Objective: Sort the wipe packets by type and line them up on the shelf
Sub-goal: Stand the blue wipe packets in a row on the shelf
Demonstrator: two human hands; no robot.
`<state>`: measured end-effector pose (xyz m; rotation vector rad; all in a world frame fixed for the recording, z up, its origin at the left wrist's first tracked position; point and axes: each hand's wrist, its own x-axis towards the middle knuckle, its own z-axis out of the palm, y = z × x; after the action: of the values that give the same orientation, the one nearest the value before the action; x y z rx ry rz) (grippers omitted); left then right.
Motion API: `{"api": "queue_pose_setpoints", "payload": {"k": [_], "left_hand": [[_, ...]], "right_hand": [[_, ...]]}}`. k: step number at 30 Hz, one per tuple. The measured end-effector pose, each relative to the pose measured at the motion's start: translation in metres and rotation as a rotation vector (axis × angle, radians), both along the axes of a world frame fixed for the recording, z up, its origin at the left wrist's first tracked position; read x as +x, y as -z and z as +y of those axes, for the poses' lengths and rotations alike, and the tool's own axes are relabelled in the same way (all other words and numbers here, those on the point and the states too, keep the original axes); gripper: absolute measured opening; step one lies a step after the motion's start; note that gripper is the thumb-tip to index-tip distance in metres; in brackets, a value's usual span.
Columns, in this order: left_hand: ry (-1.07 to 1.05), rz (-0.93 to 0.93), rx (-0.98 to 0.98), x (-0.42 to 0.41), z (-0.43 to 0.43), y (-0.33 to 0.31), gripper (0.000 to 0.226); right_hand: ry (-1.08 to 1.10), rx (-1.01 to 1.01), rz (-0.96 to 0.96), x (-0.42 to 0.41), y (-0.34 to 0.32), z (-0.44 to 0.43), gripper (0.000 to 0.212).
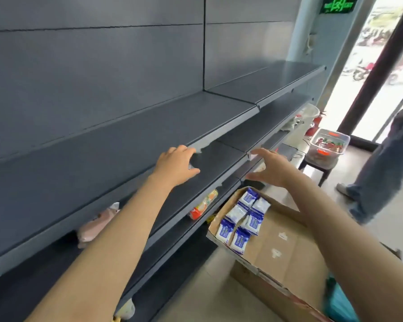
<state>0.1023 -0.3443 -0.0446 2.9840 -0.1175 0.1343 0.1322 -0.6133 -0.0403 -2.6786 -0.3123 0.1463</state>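
Hands out over a dark store shelf, wipe packets in the box below.

Left hand point(176, 165) hovers above the second shelf point(219, 163), just under the upper shelf's front edge, fingers bent downward. A pale glint shows beside the thumb, and I cannot tell whether the hand holds anything. Right hand point(269, 167) is just off the second shelf's front edge, fingers spread and straight, gripping nothing. Blue-and-white wipe packets point(244, 219) stand in two rows along the shelf-side edge of the cardboard box point(289, 252). An orange packet point(204, 204) lies at the front edge of the shelf beneath. A pink packet point(96, 226) shows farther left, under the upper shelf's front edge and partly behind the left forearm.
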Motion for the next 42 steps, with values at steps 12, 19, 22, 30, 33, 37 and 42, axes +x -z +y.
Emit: {"api": "queue_pose_setpoints", "payload": {"k": [12,19,22,30,33,37,42], "left_hand": [[0.286,0.337,0.041,0.135,-0.157,0.137,0.061],[0.252,0.586,-0.009,0.21,-0.17,0.255,0.06],[0.184,0.668,-0.025,0.232,-0.172,0.309,0.058],[0.019,0.702,-0.126,0.292,-0.186,0.475,0.062],[-0.057,0.656,-0.21,0.312,-0.19,0.531,0.069],[-0.125,0.667,-0.252,0.327,-0.19,0.583,0.076],[-0.184,0.642,-0.231,0.329,-0.193,0.606,0.082]], "right_hand": [[0.321,-0.095,0.32,0.058,0.128,-0.149,0.075],[0.442,-0.106,0.52,0.122,0.241,-0.161,0.076],[0.44,-0.083,0.584,0.153,0.294,-0.162,0.071],[0.567,0.204,0.763,0.225,0.479,-0.147,0.059],[0.696,0.348,0.774,0.247,0.538,-0.136,0.058],[0.801,0.46,0.743,0.26,0.591,-0.117,0.061],[0.898,0.459,0.605,0.259,0.62,-0.108,0.063]]}}
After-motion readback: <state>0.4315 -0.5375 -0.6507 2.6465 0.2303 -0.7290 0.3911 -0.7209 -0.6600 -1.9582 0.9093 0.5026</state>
